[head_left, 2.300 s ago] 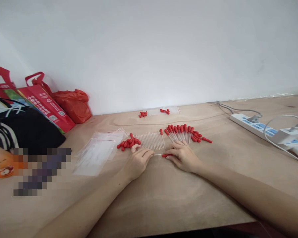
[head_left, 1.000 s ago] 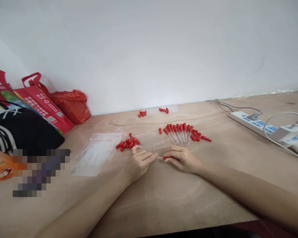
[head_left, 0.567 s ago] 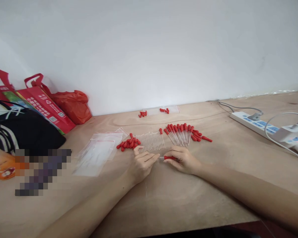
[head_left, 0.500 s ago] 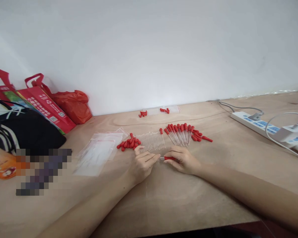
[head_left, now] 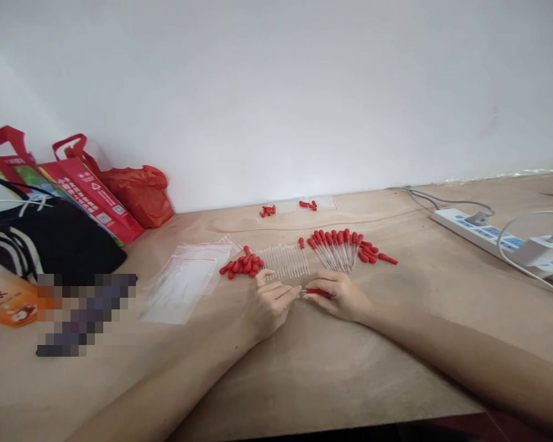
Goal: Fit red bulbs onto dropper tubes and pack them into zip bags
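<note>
My left hand (head_left: pixel 274 302) is closed in a pinch on a clear glass tube, mostly hidden by its fingers. Facing it, my right hand (head_left: pixel 341 296) grips a red rubber bulb (head_left: pixel 319 292), which meets the tube's end. Just beyond my hands lies a row of clear tubes (head_left: pixel 283 261), with a pile of loose red bulbs (head_left: pixel 243 264) at its left. Tubes fitted with red bulbs (head_left: pixel 336 248) fan out to the right, and several more loose red bulbs (head_left: pixel 369 252) lie beside them.
Clear plastic bags (head_left: pixel 182 282) lie on the wooden table (head_left: pixel 341 380) at left. Behind them stand a red plastic bag (head_left: pixel 141 193), a red shopping bag (head_left: pixel 92 196) and a black bag (head_left: pixel 59 245). A white power strip (head_left: pixel 479 233) with cables is at right. More red bulbs (head_left: pixel 267 211) lie near the wall.
The fingertips of my two hands are slightly closer together, and less of the clear tube shows between them. The whole view has shifted slightly.
</note>
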Demonstrator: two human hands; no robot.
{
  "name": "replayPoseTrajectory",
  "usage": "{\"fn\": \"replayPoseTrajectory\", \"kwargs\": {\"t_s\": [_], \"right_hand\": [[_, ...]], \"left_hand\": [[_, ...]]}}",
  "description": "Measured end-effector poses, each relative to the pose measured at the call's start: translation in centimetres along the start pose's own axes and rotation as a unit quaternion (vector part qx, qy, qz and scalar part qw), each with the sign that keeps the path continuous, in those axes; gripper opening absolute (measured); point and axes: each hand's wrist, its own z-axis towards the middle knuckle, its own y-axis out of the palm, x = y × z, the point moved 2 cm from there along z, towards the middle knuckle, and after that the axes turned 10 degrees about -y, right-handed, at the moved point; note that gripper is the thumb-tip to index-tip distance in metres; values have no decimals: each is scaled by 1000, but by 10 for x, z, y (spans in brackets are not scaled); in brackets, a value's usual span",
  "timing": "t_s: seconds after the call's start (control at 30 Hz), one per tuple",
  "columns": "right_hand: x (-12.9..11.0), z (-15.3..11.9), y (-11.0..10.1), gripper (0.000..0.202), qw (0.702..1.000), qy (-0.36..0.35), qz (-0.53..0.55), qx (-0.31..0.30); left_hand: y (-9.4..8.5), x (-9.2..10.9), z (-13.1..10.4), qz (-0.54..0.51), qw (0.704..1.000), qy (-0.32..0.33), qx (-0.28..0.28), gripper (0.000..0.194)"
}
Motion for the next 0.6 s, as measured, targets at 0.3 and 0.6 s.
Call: {"fn": "replayPoseTrajectory", "kwargs": {"t_s": [0.3, 0.6], "right_hand": [[1, 3, -3, 13, 997, -5, 69, 22], [12, 2, -9, 21, 946, 180, 257, 87]], "left_hand": [[0, -1, 0, -29, 1000, 2, 10, 21], [0, -4, 1, -50, 998, -26, -7, 19]]}}
